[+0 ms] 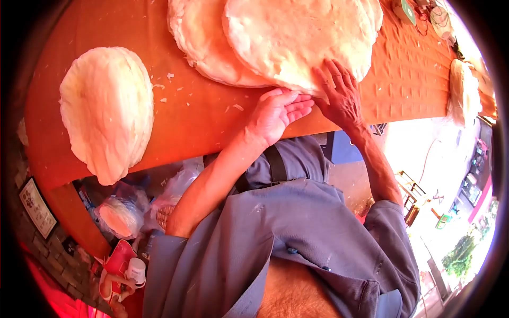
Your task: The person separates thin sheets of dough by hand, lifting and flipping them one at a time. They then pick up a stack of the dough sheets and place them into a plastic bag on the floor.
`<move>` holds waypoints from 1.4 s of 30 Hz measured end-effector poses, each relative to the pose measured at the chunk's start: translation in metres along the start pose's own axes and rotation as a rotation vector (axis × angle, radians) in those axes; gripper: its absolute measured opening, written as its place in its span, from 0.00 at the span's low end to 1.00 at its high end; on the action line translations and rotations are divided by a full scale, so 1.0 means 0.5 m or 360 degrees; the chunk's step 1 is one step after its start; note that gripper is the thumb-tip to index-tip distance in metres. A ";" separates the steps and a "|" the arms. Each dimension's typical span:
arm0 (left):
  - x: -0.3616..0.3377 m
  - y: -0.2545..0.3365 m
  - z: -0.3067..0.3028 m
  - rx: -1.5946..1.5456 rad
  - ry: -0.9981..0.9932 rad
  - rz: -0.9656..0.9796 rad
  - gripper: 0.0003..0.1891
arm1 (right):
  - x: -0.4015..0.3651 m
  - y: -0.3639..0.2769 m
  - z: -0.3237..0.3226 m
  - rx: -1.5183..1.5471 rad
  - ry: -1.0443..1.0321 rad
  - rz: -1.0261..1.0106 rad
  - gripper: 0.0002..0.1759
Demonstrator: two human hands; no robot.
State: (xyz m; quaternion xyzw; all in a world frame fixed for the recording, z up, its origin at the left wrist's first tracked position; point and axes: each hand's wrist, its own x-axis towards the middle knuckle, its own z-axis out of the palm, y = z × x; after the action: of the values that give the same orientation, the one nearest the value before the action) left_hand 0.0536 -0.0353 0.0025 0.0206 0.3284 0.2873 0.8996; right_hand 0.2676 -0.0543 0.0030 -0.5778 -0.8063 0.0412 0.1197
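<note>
Two large round white fluffy pads overlap on an orange-covered table (180, 122), the upper pad (297, 37) lying partly over the lower pad (201, 47). My left hand (278, 114) is palm up at the near edge of the upper pad, its thumb and fingers closed at the rim. Beside it on the right, my right hand (339, 98) lies palm down with its fingers spread on the upper pad's surface near the same edge. Small white scraps are scattered to the left of the pads.
An oval white pad (108, 108) lies at the table's left end, and another white bundle (463, 93) at the far right. Below the table are plastic bags (124, 212) and a white container (136, 271). A green-and-white object (404, 11) is at the top right.
</note>
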 end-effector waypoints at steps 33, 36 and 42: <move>-0.096 0.149 -0.128 0.0473 0.0878 0.0812 0.19 | 0.231 -0.077 -0.007 0.0149 0.0011 -0.0255 0.02; -0.088 0.162 -0.147 0.0442 0.0882 0.0784 0.20 | 0.272 -0.049 -0.049 -0.0023 0.0181 -0.0352 0.03; -0.083 0.170 -0.142 0.0378 0.0820 0.0840 0.14 | 0.303 -0.135 -0.157 -0.0350 0.0269 -0.0365 0.16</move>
State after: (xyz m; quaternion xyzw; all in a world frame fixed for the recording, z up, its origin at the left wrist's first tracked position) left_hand -0.0577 0.0027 -0.0100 0.1355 0.5580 0.4645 0.6742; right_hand 0.1780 0.0606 0.1147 -0.4930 -0.8536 -0.1099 0.1272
